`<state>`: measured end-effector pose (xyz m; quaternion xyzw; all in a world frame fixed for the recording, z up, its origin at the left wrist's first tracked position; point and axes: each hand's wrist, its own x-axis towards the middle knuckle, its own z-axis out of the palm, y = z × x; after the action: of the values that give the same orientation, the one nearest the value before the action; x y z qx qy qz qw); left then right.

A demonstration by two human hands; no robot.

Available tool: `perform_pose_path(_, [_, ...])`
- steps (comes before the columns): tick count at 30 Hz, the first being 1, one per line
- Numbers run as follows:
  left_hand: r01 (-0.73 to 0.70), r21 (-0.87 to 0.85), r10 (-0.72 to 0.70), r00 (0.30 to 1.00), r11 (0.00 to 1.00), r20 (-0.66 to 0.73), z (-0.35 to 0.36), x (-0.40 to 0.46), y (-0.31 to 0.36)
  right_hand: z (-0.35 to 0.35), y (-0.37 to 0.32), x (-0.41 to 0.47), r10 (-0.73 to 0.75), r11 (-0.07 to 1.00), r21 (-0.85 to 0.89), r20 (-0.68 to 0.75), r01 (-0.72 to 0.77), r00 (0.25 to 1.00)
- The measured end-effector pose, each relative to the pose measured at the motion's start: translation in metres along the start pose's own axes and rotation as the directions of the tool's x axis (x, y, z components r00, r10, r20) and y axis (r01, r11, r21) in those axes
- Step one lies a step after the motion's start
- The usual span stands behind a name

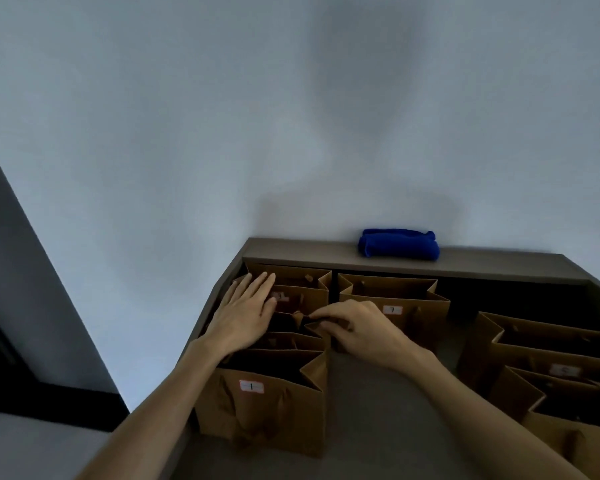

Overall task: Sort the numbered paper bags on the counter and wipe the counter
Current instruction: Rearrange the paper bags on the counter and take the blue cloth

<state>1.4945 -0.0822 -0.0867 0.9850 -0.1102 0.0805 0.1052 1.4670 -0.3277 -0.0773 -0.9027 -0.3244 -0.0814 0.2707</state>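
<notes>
- Head view: brown paper bags stand open-topped on a grey counter [378,410], packed in a column along its left edge.
- The nearest bag in that column [267,407] carries a white label marked 1 on its front face.
- The left hand [246,313] lies flat over the tops of the bags further back in the column — fingers straight and close together, palm down, fingertips reaching the far bag [291,289], whose label is too blurred to read.
- The right hand [357,327] is curled at the right edge of a middle bag [302,327], thumb and forefinger pinching its folded rim.
- Just right of the column's far end stands a bag labelled 7 [394,303], apart from both hands.
- More bags [551,368] crowd the right side of the counter; their labels cannot be read.
- A folded blue cloth [399,244] rests on the raised ledge [291,251] behind the bags, against the wall — well apart from both hands.
</notes>
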Motion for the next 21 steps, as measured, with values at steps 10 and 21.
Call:
perform_pose_path(10, [0.026, -0.057, -0.028, 0.998, 0.998, -0.049, 0.001, -0.003, 0.004, -0.005, 0.023, 0.074, 0.102, 0.967, -0.227, -0.087, -0.119, 0.991])
perform_pose_path(21, [0.029, -0.053, -0.033, 0.998, 0.998, -0.062, 0.002, -0.001, 0.004, 0.000, 0.031, 0.103, 0.204, 0.946, -0.266, 0.032, -0.188, 0.979])
